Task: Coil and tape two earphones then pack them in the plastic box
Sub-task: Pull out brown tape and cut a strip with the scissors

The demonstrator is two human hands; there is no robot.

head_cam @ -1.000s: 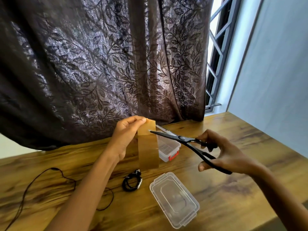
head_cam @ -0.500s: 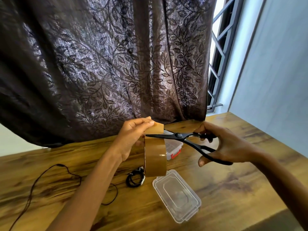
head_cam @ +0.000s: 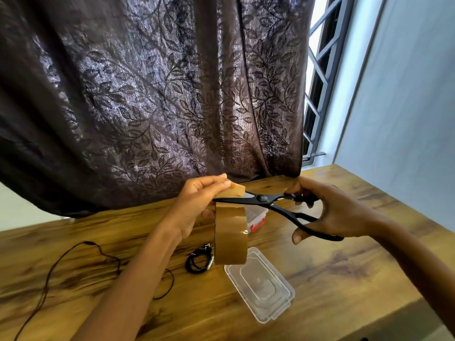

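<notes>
Left hand pinches tape; right hand grips scissors across it.

Bare table lies right of the lid; coiled earphone and loose cable crowd its left.

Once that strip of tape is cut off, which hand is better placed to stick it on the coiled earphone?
Probably the left hand: it already pinches the tape strip and hangs almost above the coiled earphone. The right hand is busy with the scissors and sits further away.
</notes>
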